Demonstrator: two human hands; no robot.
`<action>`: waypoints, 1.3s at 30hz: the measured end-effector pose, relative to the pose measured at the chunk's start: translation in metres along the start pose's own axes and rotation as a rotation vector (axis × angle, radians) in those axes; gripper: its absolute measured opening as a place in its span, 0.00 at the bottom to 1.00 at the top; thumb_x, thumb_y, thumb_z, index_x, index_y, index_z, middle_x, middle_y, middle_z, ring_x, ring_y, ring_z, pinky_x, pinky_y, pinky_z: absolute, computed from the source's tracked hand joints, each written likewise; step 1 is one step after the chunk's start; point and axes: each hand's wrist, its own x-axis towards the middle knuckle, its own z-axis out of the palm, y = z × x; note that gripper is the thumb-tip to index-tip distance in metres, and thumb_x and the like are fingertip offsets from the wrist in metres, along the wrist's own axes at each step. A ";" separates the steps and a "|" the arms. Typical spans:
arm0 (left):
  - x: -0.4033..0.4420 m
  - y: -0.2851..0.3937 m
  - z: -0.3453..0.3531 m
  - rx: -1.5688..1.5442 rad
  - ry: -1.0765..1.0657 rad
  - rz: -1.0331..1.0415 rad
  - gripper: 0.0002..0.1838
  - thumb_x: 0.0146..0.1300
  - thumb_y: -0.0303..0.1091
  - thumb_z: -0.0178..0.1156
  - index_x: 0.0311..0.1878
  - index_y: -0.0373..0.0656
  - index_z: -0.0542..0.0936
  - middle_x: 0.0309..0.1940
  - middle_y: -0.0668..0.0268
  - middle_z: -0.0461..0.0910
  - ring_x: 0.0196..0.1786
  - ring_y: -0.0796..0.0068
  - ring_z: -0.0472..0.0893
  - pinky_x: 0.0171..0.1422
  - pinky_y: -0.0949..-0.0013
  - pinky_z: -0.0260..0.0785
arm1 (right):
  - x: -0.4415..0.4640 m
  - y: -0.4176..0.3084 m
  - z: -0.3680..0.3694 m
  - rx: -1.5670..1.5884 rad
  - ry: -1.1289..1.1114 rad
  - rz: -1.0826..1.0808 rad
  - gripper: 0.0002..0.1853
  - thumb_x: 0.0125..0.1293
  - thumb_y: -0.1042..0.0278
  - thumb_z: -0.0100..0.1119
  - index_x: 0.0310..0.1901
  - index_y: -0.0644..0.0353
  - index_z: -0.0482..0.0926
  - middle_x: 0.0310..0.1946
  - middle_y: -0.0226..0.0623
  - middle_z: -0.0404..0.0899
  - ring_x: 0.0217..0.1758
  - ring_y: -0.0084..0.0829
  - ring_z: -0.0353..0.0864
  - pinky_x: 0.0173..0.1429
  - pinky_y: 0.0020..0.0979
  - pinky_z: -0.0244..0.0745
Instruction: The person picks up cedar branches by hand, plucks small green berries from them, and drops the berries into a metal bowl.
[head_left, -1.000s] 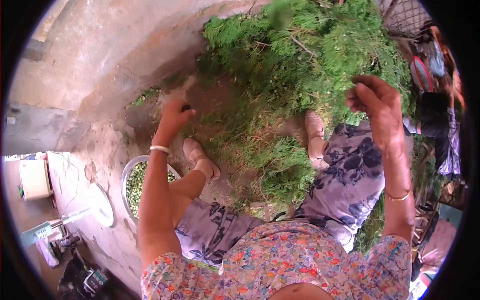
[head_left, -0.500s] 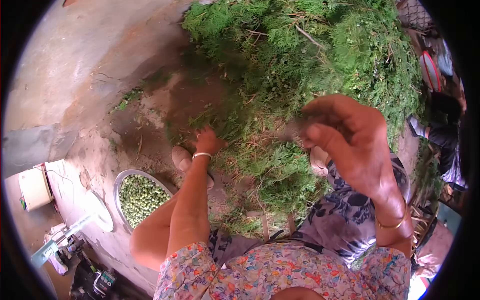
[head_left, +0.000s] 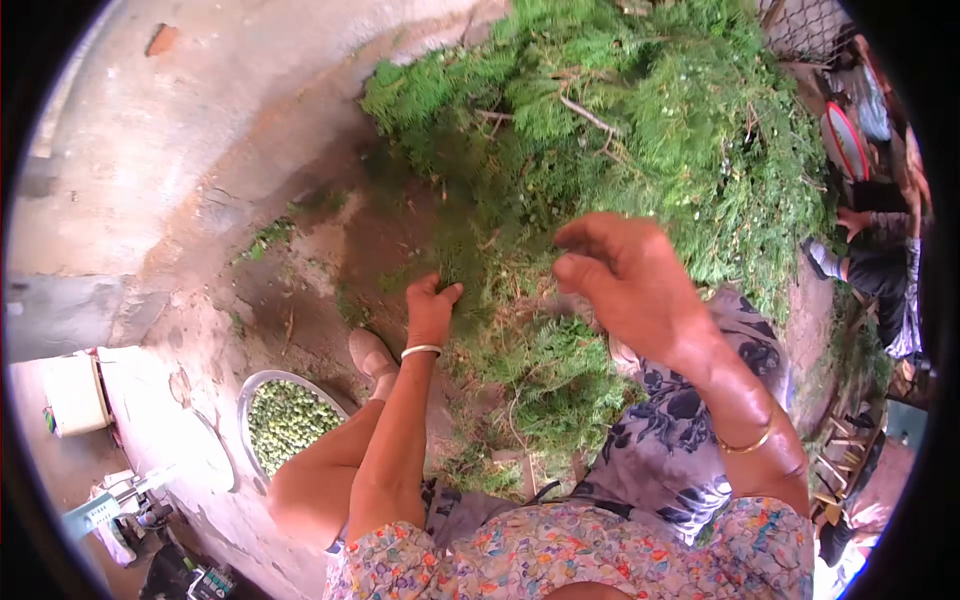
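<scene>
My left hand [head_left: 431, 312], with a pale bangle at the wrist, is closed at the lower end of a dark, blurred evergreen sprig [head_left: 455, 262]. My right hand [head_left: 635, 285] is raised to the right of it, with fingers curled and thumb close to the fingertips. Whatever lies between those fingertips is too blurred to make out. Behind both hands spreads a large heap of cut evergreen branches [head_left: 680, 110]. A smaller clump of green sprigs [head_left: 575, 375] lies between my legs. To the left, a metal basin [head_left: 246, 425] holds many small green cones or berries [head_left: 290, 420].
A concrete wall and ledge [head_left: 180, 130] run along the upper left. A round white lid or disc [head_left: 205, 445] and a cream box [head_left: 78, 395] are at the left. Another person's dark-trousered leg [head_left: 880, 295] shows at the right edge, near a red-rimmed round object [head_left: 846, 140].
My left hand has shifted slightly right and its fingers have closed. The right hand has moved left, nearer to it. The whole view has turned a little.
</scene>
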 end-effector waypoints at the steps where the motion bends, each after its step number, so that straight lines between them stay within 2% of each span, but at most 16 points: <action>1: -0.002 0.025 0.001 0.002 0.008 0.033 0.04 0.51 0.21 0.61 0.30 0.30 0.78 0.25 0.68 0.77 0.28 0.80 0.73 0.33 0.72 0.68 | 0.003 0.006 0.004 -0.028 0.038 -0.030 0.12 0.59 0.69 0.58 0.34 0.73 0.76 0.21 0.40 0.76 0.23 0.25 0.73 0.29 0.32 0.68; 5: -0.037 0.138 0.007 -0.259 -0.033 0.144 0.02 0.53 0.20 0.59 0.31 0.33 0.77 0.25 0.73 0.75 0.28 0.85 0.68 0.32 0.78 0.62 | 0.010 0.013 0.017 -0.085 0.075 -0.117 0.19 0.59 0.59 0.58 0.31 0.73 0.77 0.21 0.42 0.76 0.25 0.30 0.75 0.32 0.34 0.70; 7: -0.054 0.176 0.007 -0.348 -0.079 0.173 0.02 0.54 0.20 0.59 0.32 0.34 0.77 0.26 0.73 0.75 0.28 0.86 0.69 0.33 0.79 0.63 | 0.010 -0.006 0.017 0.064 -0.160 0.390 0.28 0.59 0.49 0.60 0.39 0.75 0.76 0.29 0.45 0.78 0.33 0.34 0.78 0.36 0.36 0.71; 10: -0.071 0.206 0.004 -0.309 -0.132 0.365 0.07 0.56 0.20 0.57 0.38 0.32 0.78 0.32 0.71 0.78 0.34 0.83 0.74 0.38 0.77 0.67 | 0.012 0.010 0.041 0.405 -0.204 0.549 0.38 0.54 0.37 0.60 0.45 0.74 0.73 0.37 0.42 0.76 0.36 0.33 0.76 0.37 0.39 0.75; 12: -0.084 0.220 0.005 -0.002 -0.042 0.568 0.04 0.56 0.21 0.58 0.35 0.34 0.76 0.27 0.71 0.77 0.32 0.86 0.71 0.36 0.78 0.65 | 0.011 0.009 0.044 0.625 -0.327 0.440 0.40 0.51 0.36 0.63 0.47 0.73 0.70 0.42 0.41 0.74 0.40 0.35 0.76 0.39 0.41 0.75; 14: -0.097 0.219 0.005 0.123 0.018 0.613 0.05 0.55 0.23 0.58 0.35 0.34 0.75 0.27 0.65 0.77 0.30 0.78 0.74 0.36 0.73 0.66 | 0.013 0.002 0.050 0.774 -0.107 0.089 0.37 0.50 0.40 0.66 0.42 0.72 0.70 0.36 0.41 0.74 0.37 0.29 0.74 0.36 0.33 0.73; 15: -0.098 0.210 0.006 0.236 0.086 0.658 0.05 0.54 0.23 0.59 0.34 0.35 0.74 0.26 0.61 0.76 0.30 0.71 0.74 0.35 0.70 0.66 | 0.013 -0.005 0.046 0.809 -0.087 0.041 0.33 0.50 0.44 0.69 0.39 0.70 0.70 0.31 0.36 0.73 0.34 0.26 0.74 0.34 0.30 0.73; 17: -0.102 0.200 0.010 0.403 0.181 0.741 0.06 0.51 0.24 0.59 0.33 0.36 0.73 0.26 0.54 0.71 0.31 0.52 0.71 0.34 0.57 0.63 | 0.017 -0.007 0.047 0.829 -0.143 0.040 0.32 0.50 0.45 0.69 0.40 0.69 0.70 0.35 0.37 0.73 0.37 0.27 0.74 0.39 0.32 0.74; 18: -0.102 0.196 0.010 0.398 0.186 0.743 0.06 0.51 0.24 0.59 0.33 0.36 0.73 0.26 0.54 0.71 0.31 0.52 0.71 0.34 0.57 0.63 | 0.018 -0.008 0.048 0.848 -0.199 0.048 0.32 0.51 0.46 0.69 0.41 0.69 0.69 0.39 0.38 0.72 0.41 0.28 0.74 0.43 0.34 0.76; 22: -0.101 0.183 0.017 0.656 0.133 0.865 0.08 0.48 0.24 0.60 0.32 0.38 0.72 0.26 0.55 0.71 0.34 0.52 0.71 0.38 0.54 0.62 | 0.015 -0.015 0.059 0.585 -0.015 0.042 0.20 0.55 0.57 0.69 0.27 0.66 0.72 0.24 0.31 0.74 0.29 0.20 0.70 0.31 0.27 0.69; 26: -0.108 0.191 0.017 0.745 0.083 0.931 0.11 0.46 0.27 0.63 0.32 0.39 0.72 0.26 0.56 0.71 0.35 0.50 0.72 0.40 0.53 0.64 | 0.023 -0.005 0.069 0.555 0.058 0.028 0.13 0.59 0.68 0.64 0.22 0.64 0.72 0.20 0.26 0.73 0.25 0.16 0.67 0.27 0.25 0.64; 30: -0.107 0.207 -0.017 0.720 -0.071 0.717 0.13 0.46 0.28 0.65 0.35 0.36 0.75 0.27 0.55 0.74 0.33 0.58 0.76 0.39 0.58 0.68 | 0.023 -0.025 0.056 0.701 0.056 -0.075 0.02 0.61 0.76 0.57 0.32 0.65 0.76 0.22 0.23 0.73 0.27 0.14 0.66 0.29 0.26 0.66; 32: -0.105 0.218 -0.034 0.343 0.161 0.494 0.14 0.50 0.28 0.66 0.39 0.33 0.78 0.28 0.61 0.79 0.30 0.69 0.79 0.35 0.67 0.70 | 0.023 -0.027 0.053 0.736 0.019 -0.073 0.01 0.61 0.79 0.56 0.33 0.65 0.76 0.22 0.21 0.73 0.28 0.13 0.65 0.30 0.25 0.66; 36: -0.100 0.229 -0.047 0.084 0.312 0.608 0.11 0.56 0.29 0.62 0.41 0.33 0.79 0.28 0.67 0.79 0.31 0.81 0.76 0.35 0.77 0.69 | 0.026 -0.017 0.052 0.247 0.066 -0.406 0.08 0.56 0.87 0.49 0.36 0.65 0.74 0.21 0.35 0.71 0.28 0.15 0.67 0.33 0.25 0.68; 37: -0.102 0.232 -0.049 -0.015 0.225 0.538 0.12 0.57 0.29 0.61 0.42 0.33 0.79 0.28 0.68 0.79 0.30 0.81 0.76 0.34 0.78 0.68 | 0.026 -0.015 0.053 0.060 0.106 -0.545 0.11 0.54 0.89 0.48 0.36 0.65 0.74 0.21 0.41 0.69 0.29 0.15 0.68 0.34 0.25 0.68; 39: -0.107 0.234 -0.049 -0.117 0.141 0.463 0.12 0.58 0.28 0.61 0.43 0.33 0.79 0.28 0.68 0.79 0.29 0.82 0.76 0.34 0.79 0.68 | 0.019 -0.017 0.051 0.045 0.041 -0.526 0.14 0.50 0.90 0.47 0.38 0.65 0.74 0.23 0.46 0.68 0.29 0.21 0.72 0.34 0.26 0.68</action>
